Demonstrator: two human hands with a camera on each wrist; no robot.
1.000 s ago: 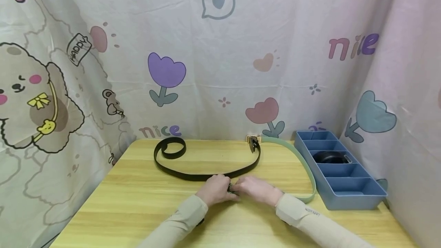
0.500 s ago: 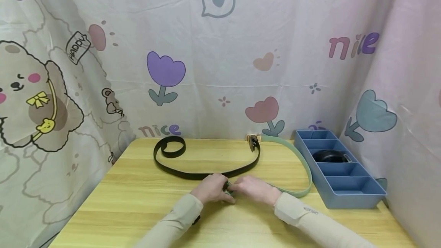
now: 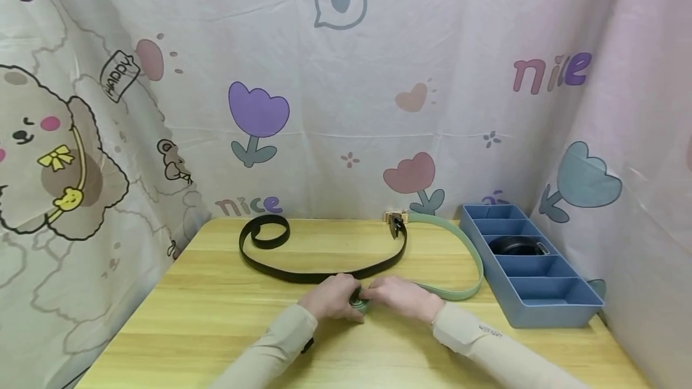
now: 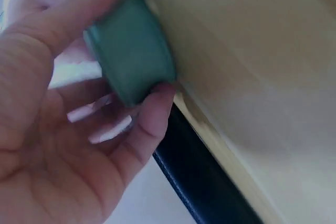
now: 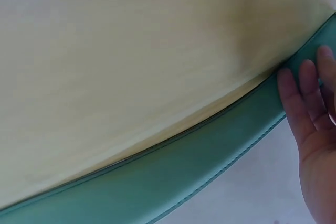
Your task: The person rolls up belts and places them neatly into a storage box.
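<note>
A green belt [image 3: 472, 239] with stitched edges stands on its edge on the table and curves from the back right to a small coil [image 3: 359, 300] at the front middle. My left hand [image 3: 331, 298] grips that coil, thumb on one side and fingers curled round the other, as the left wrist view [image 4: 79, 124] hand shows. My right hand [image 3: 401, 298] is at the coil's right side, pinching the strap where it feeds in. In the right wrist view its fingers [image 5: 296, 98] lie along the green strap. The thumb is hidden there.
Behind the hands a black belt [image 3: 308, 277] curves across the table, its left end curled. Its buckle end meets the gold buckle [image 3: 396, 217] at the back. A blue divided box [image 3: 551, 316] on the right holds a coiled black belt [image 3: 516, 246]. Patterned curtains surround the table.
The green belt's loose loop has drawn inward, its front right bend shifting left and back. More of the green coil shows between the hands. My left hand has moved slightly left.
</note>
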